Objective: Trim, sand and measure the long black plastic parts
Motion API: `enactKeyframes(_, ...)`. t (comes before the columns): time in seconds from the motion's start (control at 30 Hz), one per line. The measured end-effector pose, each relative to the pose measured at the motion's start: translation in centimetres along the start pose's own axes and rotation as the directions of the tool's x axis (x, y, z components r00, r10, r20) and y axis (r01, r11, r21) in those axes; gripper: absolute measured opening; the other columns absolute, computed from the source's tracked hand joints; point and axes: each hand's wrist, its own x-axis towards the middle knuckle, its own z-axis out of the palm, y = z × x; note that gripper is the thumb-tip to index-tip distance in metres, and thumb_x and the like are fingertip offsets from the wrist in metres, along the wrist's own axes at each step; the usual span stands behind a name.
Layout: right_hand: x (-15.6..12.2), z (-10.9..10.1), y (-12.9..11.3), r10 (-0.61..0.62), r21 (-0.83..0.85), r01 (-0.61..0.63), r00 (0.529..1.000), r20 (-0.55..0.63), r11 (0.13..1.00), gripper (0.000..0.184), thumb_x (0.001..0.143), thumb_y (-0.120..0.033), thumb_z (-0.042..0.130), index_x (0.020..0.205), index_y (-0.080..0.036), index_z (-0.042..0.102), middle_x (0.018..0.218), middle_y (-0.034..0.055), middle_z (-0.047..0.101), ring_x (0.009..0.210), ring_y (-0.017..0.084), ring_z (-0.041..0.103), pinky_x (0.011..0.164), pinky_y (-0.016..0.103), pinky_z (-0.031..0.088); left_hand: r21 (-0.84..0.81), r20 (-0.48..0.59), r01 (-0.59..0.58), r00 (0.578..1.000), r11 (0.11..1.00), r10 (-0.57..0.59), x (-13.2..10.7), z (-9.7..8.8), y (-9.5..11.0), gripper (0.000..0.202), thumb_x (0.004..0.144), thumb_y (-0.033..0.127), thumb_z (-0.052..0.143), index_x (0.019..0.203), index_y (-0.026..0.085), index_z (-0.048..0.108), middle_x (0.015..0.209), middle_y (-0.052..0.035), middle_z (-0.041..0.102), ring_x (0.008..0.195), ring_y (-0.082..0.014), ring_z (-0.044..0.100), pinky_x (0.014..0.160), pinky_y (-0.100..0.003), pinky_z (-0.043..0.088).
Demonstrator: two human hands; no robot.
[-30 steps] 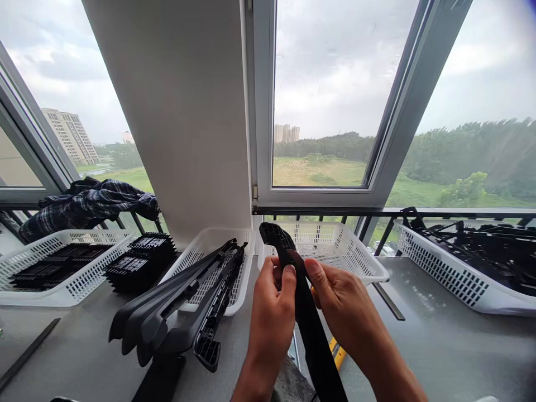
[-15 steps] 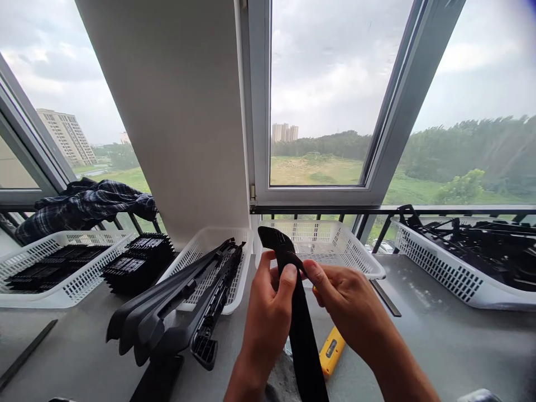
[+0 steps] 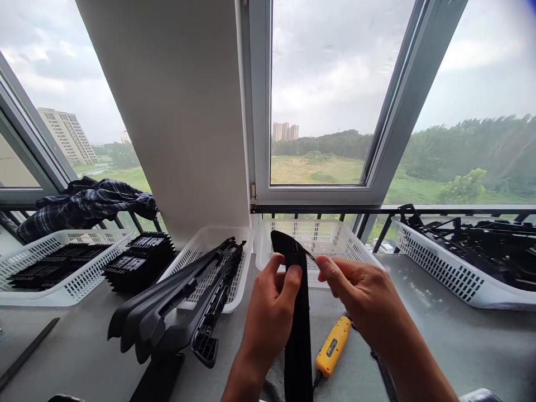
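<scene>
"Black trim piece [image 3: 301, 318]: where do you have it?"

"Middle of my view, hooked head at the far end and bent to the left, long body running down toward me until its near end leaves the picture. I see the left hand [image 3: 272, 304] clamped on it, thumb against fingers, just below the head."

"And the right hand [image 3: 360, 282]?"

"Thumb and forefinger together, pinched on a thin strip [image 3: 310, 255] that reaches the right side of the trim's head. From here I can't tell whether that's a blade or a sliver of plastic."

"What's close by?"

"A yellow tool [image 3: 334, 347] on the grey tabletop [image 3: 452, 340], right of the trim and near the right wrist. Beyond both hands I've got a white middle basket [image 3: 320, 228]."

"Left side?"

"Several long black parts [image 3: 154, 326] jut over the near rim of another white basket [image 3: 244, 279]. Left of them, a stack of black grids [image 3: 140, 265], then a far-left basket [image 3: 84, 290] with more of the same. Plaid cloth [image 3: 90, 204] lies behind that."

"Right side?"

"A far-right basket [image 3: 439, 279], heaped with dark parts [image 3: 469, 240]."
</scene>
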Motion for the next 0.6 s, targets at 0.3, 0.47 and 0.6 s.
enactKeyframes(0.3,-0.1,0.5,-0.2,0.001,0.042,-0.009,0.981,0.196,0.999,0.071,0.102,-0.077,0.045,0.063,-0.021,0.061,0.059,-0.0022,0.041,0.057,0.015,0.039,0.053,0.028,0.032,-0.076,-0.088,-0.017,0.996,0.997,0.01,0.4,-0.6,-0.2,0.047,0.101,0.07,0.059,0.101,0.023,0.06,0.069,0.0052,0.055,0.057,-0.013,0.05,0.053,-0.023,0.042)
enactKeyframes(0.47,-0.1,-0.1,0.3,-0.016,0.079,0.004,0.988,0.154,0.997,0.069,0.105,-0.076,0.047,0.065,-0.02,0.06,0.061,-0.0028,0.038,0.058,0.014,0.036,0.052,0.027,0.031,0.045,-0.015,-0.025,1.0,0.999,0.025,0.2,-0.1,-0.1,0.047,0.103,0.068,0.057,0.104,0.022,0.062,0.062,0.0084,0.046,0.053,-0.0115,0.04,0.049,-0.023,0.03)
enactKeyframes(0.6,-0.2,-0.3,-0.4,-0.034,0.032,0.032,0.996,0.077,0.999,0.067,0.099,-0.075,0.058,0.059,-0.021,0.055,0.058,-0.0032,0.041,0.057,0.013,0.037,0.053,0.027,0.029,0.146,0.116,-0.046,0.993,0.988,0.029,0.0,0.1,0.5,0.042,0.106,0.063,0.054,0.1,0.023,0.062,0.061,0.0072,0.051,0.053,-0.013,0.05,0.05,-0.023,0.035)
